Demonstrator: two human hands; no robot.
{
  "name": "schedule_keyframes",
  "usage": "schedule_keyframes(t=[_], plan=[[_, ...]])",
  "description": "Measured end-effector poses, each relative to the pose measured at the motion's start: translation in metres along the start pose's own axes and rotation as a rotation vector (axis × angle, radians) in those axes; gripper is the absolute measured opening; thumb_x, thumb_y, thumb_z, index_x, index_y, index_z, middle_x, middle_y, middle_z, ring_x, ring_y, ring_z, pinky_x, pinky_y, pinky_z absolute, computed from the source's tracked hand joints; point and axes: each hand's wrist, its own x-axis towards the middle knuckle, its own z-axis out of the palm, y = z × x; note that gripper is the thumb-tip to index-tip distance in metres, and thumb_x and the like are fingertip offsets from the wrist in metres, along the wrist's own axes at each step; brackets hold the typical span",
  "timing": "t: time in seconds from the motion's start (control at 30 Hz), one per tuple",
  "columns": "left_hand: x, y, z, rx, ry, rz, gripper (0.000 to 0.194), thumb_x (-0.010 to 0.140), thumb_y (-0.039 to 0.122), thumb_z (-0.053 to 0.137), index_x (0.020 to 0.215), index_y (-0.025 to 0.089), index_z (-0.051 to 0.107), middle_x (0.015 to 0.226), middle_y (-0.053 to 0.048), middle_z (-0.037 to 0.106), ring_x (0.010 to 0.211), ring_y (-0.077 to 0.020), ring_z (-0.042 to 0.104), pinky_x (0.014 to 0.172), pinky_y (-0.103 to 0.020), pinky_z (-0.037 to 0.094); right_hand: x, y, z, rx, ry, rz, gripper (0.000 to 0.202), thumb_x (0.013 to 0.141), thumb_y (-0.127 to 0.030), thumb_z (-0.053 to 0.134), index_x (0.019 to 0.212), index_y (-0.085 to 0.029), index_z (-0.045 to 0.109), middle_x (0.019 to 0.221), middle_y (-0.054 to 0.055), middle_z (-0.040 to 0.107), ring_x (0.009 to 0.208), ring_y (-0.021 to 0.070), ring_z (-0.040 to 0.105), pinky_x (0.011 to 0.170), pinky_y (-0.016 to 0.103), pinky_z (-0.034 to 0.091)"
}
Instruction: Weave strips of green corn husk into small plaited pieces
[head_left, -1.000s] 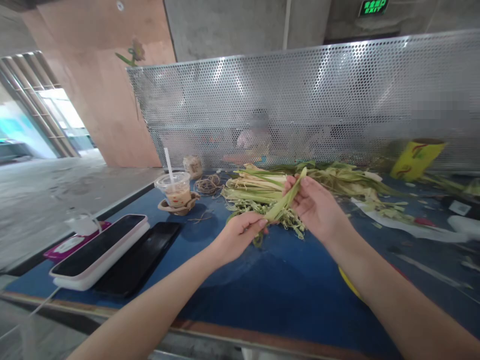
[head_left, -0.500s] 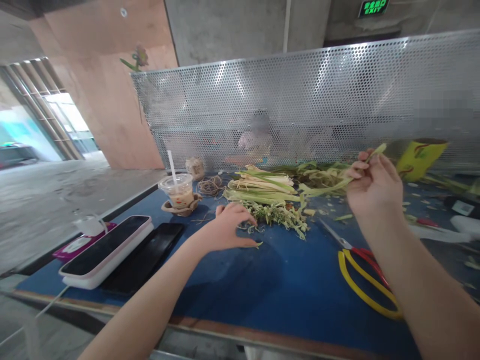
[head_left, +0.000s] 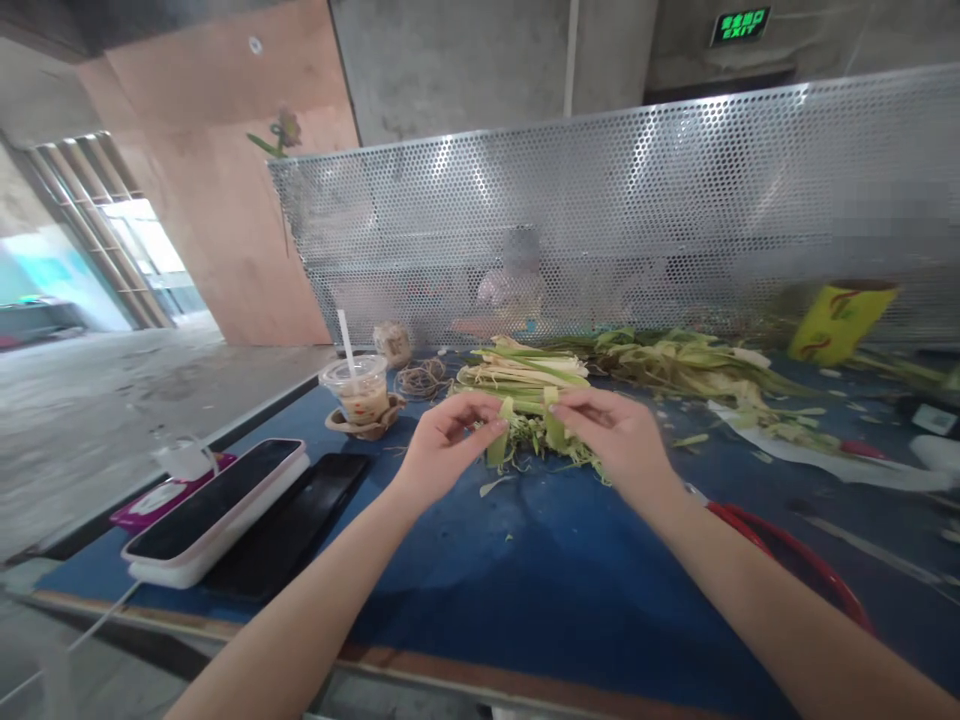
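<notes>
My left hand [head_left: 452, 440] pinches one green leaf strip [head_left: 498, 440] between thumb and fingers. Facing it, my right hand [head_left: 609, 432] grips another green strip [head_left: 555, 425], which hangs down from the fingertips. The two hands are a short gap apart above the blue table [head_left: 480, 600]. Behind them lies a bundle of pale green stalks [head_left: 525, 365], with a heap of shredded green bits [head_left: 529, 435] in front of it, partly hidden by the hands.
Scissors with red handles [head_left: 795, 550] lie under my right forearm. On the left are a drink cup [head_left: 356, 385] in a cardboard holder, a white-cased device [head_left: 217, 500] and a black phone [head_left: 292, 520]. A pile of leaves [head_left: 682, 365] lies at the back right, below a perforated metal screen [head_left: 450, 220].
My right hand has come down and left from the leaf pile to face my left hand. My left hand has closed on a strip. The scissors' yellow handle no longer shows.
</notes>
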Motion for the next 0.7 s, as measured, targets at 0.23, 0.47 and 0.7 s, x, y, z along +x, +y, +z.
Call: schedule_keyframes(t=[0.23,0.47,0.7], plan=[[-0.009,0.0,0.011,-0.047,-0.069,-0.034,0.017,0.067,0.022,0.069,0.077,0.016,0.056,0.069,0.0,0.063,0.07,-0.0118,0.06,0.071,-0.025,0.046,-0.012,-0.003,0.012,0.002,-0.057,-0.039,0.003,0.061,-0.02,0.068,0.06,-0.023,0.069,0.067,0.001,0.064,0.062,0.0149,0.058,0.055,0.028,0.046],[-0.01,0.004,0.012,-0.005,-0.041,-0.031,0.022,0.07,0.023,0.068,0.08,0.018,0.049,0.066,0.002,0.06,0.066,-0.0108,0.058,0.068,-0.024,0.043,-0.013,-0.01,0.013,0.029,-0.135,-0.01,0.005,0.059,-0.02,0.068,0.056,-0.024,0.069,0.068,0.002,0.064,0.061,0.0142,0.057,0.054,0.026,0.046],[-0.013,0.003,0.015,0.021,-0.04,-0.048,0.016,0.074,0.023,0.062,0.082,0.018,0.049,0.071,0.001,0.057,0.069,-0.0102,0.055,0.066,-0.022,0.041,-0.012,-0.006,0.012,0.078,-0.158,0.038,0.001,0.058,-0.024,0.071,0.059,-0.024,0.07,0.072,0.002,0.065,0.062,0.0138,0.058,0.057,0.027,0.049]])
